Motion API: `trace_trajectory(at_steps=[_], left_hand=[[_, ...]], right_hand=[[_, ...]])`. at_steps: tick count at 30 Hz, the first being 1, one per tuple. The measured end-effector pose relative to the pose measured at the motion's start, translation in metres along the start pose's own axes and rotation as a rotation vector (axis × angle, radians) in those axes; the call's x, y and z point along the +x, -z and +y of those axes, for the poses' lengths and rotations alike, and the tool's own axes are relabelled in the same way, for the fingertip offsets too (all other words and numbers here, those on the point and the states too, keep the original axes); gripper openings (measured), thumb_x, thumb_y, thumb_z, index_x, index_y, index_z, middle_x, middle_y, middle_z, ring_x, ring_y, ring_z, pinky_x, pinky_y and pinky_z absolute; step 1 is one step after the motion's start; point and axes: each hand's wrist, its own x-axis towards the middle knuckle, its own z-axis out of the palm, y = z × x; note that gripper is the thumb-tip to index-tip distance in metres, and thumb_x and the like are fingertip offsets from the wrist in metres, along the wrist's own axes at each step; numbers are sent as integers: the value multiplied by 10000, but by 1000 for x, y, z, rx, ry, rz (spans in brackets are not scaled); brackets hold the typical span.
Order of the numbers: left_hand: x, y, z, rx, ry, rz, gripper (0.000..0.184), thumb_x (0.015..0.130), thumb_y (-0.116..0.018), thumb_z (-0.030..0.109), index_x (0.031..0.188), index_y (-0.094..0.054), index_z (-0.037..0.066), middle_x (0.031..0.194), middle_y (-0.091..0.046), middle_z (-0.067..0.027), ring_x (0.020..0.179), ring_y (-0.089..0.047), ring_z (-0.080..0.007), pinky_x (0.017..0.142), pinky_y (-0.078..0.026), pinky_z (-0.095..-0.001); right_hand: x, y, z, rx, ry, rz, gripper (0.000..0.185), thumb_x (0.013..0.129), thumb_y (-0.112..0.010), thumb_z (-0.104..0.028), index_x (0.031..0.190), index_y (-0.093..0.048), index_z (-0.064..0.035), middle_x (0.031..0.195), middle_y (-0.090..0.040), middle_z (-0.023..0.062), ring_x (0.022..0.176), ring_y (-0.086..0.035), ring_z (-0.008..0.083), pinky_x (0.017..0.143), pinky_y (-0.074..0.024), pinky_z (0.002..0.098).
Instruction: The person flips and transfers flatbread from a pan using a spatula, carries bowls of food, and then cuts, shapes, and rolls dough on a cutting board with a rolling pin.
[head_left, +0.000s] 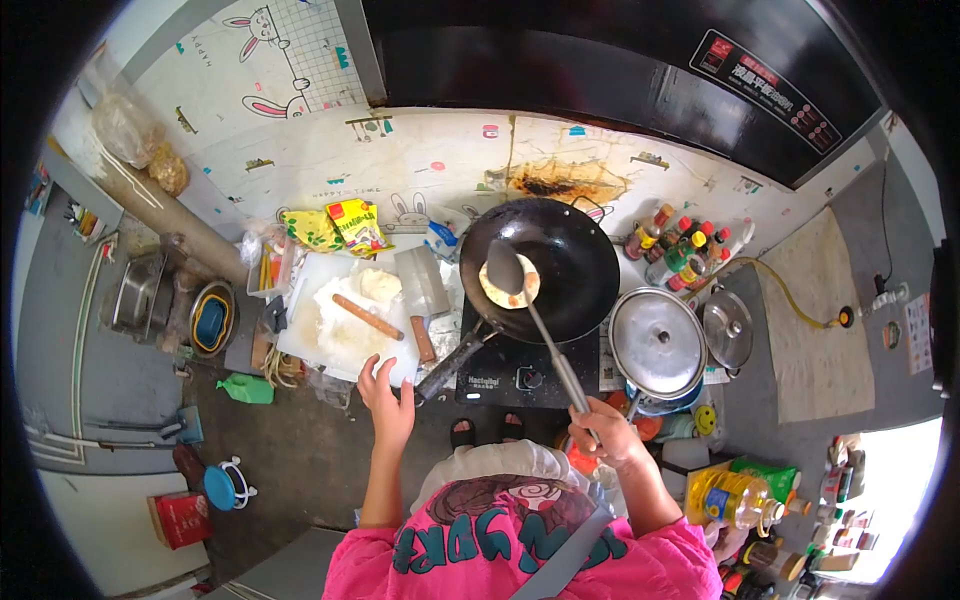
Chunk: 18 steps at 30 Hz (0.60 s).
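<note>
My right hand (606, 432) is closed round the handle of a metal spatula (506, 268). The spatula's blade rests on a round, browned flatbread (524, 283) in the left part of a black wok (575, 262). My left hand (387, 393) is open with fingers apart, near the front edge of a white board (310, 275) and left of the wok's handle (450, 367). On the board lie a wooden rolling pin (368, 317), flour and a lump of dough (380, 285). A cleaver (422, 283) lies at the board's right side.
Right of the wok stand a lidded pot (657, 343), a smaller lidded pot (727, 328) and several sauce bottles (690, 260). Yellow packets (357, 226) lie behind the board. An oil bottle (735, 499) is at the lower right. A blue stool (221, 487) stands at the lower left.
</note>
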Motion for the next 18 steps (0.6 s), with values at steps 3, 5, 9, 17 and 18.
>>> trace_trajectory(at_steps=[3,5,9,17,18], left_hand=[[1,1,2,-2,-6,4,387,794,-597,97,1169,-505,62,1289,-382,-195,1204,-328,-391,1007,-258,-478],[2,1,2,-6,5,4,390,794,-597,98,1171,-504,64,1289,-383,-193,1204,-329,-390,1005,-260,-479],[1,1,-2,-14,6,16,393,792,-598,97,1173,-507,67,1288,-387,-191,1203,-331,-388,1003,-264,-478],[-3,7,-7,13,27,23,392,789,-600,98,1170,-511,69,1298,-387,-186,1203,-331,-382,1007,-258,-479],[-2,7,-6,14,33,17,392,789,-600,98,1169,-511,69,1299,-387,-185,1203,-331,-382,1008,-257,-479]], right_hand=[[13,3,16,-183,22,-28,143,854,-506,-177,786,-459,-59,538,-432,13,416,-362,86,376,-258,235],[20,2,22,-333,51,-37,201,847,-522,-180,711,-436,-61,525,-445,14,434,-393,92,398,-279,247],[39,10,32,-596,62,178,174,873,-511,-162,762,-416,-69,536,-436,10,444,-412,98,408,-319,249],[34,23,20,-411,172,318,192,877,-501,-178,741,-410,-76,504,-426,10,398,-385,117,377,-297,263],[34,26,18,-390,175,343,190,877,-500,-178,742,-410,-79,504,-426,11,396,-382,118,374,-295,264]])
